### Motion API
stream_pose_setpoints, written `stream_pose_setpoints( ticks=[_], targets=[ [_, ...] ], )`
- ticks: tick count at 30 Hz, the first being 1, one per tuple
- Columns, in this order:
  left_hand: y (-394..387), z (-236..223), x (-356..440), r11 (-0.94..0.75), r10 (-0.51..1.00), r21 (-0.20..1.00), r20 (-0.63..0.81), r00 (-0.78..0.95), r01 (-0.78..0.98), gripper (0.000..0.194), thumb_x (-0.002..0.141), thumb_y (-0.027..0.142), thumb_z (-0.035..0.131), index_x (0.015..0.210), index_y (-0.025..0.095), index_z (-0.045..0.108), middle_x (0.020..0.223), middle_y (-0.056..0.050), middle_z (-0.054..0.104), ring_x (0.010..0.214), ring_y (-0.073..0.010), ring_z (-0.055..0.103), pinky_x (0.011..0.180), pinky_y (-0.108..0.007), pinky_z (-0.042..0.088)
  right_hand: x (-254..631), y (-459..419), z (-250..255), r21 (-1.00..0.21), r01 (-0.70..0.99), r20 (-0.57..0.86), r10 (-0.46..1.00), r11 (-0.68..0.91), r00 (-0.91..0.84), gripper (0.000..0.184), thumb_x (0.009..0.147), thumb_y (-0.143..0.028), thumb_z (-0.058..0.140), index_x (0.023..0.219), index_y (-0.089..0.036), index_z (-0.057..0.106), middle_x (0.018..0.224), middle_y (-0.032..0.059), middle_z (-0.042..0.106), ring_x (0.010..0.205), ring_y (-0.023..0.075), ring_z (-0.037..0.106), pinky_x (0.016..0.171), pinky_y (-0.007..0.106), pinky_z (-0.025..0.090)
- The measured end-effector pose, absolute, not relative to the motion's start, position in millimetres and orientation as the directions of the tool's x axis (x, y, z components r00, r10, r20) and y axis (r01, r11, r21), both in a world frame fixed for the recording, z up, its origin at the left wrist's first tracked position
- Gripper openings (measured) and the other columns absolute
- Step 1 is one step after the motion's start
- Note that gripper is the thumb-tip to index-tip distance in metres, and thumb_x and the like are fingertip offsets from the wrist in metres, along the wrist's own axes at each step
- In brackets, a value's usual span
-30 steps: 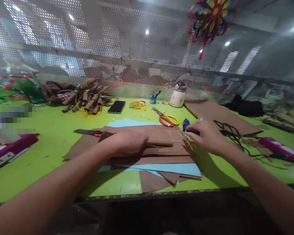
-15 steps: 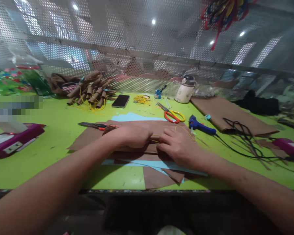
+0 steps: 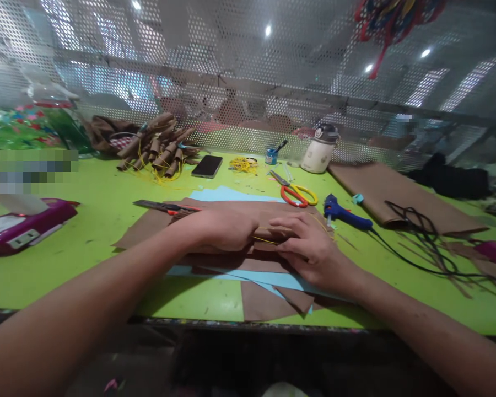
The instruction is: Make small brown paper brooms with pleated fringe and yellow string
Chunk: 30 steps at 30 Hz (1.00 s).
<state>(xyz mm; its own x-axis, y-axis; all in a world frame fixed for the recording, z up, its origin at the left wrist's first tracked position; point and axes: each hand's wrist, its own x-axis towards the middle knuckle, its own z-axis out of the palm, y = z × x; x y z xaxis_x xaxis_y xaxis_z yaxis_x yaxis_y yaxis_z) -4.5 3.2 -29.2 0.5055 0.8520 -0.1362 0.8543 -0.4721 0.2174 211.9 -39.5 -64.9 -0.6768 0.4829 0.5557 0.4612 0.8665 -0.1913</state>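
My left hand (image 3: 233, 230) is closed around a thin rolled brown paper tube (image 3: 268, 232) lying over a stack of brown paper sheets (image 3: 268, 262). A yellow string (image 3: 265, 240) runs along the tube between my hands. My right hand (image 3: 310, 248) is at the tube's right end, fingers apart and stretched over it; whether the fingertips touch it I cannot tell. Behind my left wrist lies a box cutter (image 3: 155, 205), beside a partly covered bundle of brown strips. Light blue sheets (image 3: 219, 194) stick out from under the brown paper.
Scissors (image 3: 295, 194) and a blue glue gun (image 3: 347, 213) with a black cord lie right. Behind are a phone (image 3: 207, 166), yellow string pile (image 3: 243, 164), small blue jar (image 3: 271, 156), white bottle (image 3: 320, 151) and tied paper rolls (image 3: 159, 149). A purple device (image 3: 33, 226) stands left.
My right hand's fingers have spread and shifted slightly right, exposing more of the tube and string. My left hand stays closed in place. The camera view has tilted slightly.
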Motion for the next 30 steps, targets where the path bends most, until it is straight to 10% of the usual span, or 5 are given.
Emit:
stream_pose_setpoints(
  ticks=[8, 16, 30],
  targets=[
    [-9, -18, 0, -0.587, 0.79, 0.01, -0.21, 0.576, 0.809, 0.031, 0.083, 0.03, 0.042, 0.083, 0.014, 0.069, 0.074, -0.01, 0.068, 0.062, -0.0199, 0.056, 0.061, -0.032, 0.041, 213, -32, -78, -0.376, 0.373, 0.585, 0.529, 0.848, -0.614, 0.013, 0.087, -0.011, 0.052, 0.086, -0.019, 0.063, 0.109, 0.0125, 0.066, 0.1, 0.021, 0.061, 0.084, 0.04, 0.05],
    [-7, -17, -4, -0.654, 0.755, -0.066, -0.116, 0.645, 0.754, 0.027, 0.077, 0.036, 0.048, 0.083, 0.018, 0.067, 0.079, -0.012, 0.065, 0.067, -0.0235, 0.057, 0.063, -0.034, 0.04, 213, -29, -78, -0.386, 0.409, 0.571, 0.562, 0.827, -0.598, 0.013, 0.086, -0.01, 0.053, 0.085, -0.019, 0.062, 0.105, 0.0105, 0.07, 0.094, 0.0189, 0.065, 0.08, 0.035, 0.051],
    [-6, 1, -12, -0.584, 0.771, 0.138, -0.214, 0.6, 0.8, 0.019, 0.071, 0.029, 0.055, 0.084, 0.027, 0.068, 0.082, -0.001, 0.067, 0.064, -0.0164, 0.054, 0.058, -0.027, 0.035, 216, -24, -80, -0.415, 0.398, 0.545, 0.574, 0.818, -0.612, 0.012, 0.084, -0.011, 0.054, 0.085, -0.019, 0.063, 0.106, 0.0101, 0.069, 0.092, 0.0192, 0.066, 0.079, 0.035, 0.052]
  ],
)
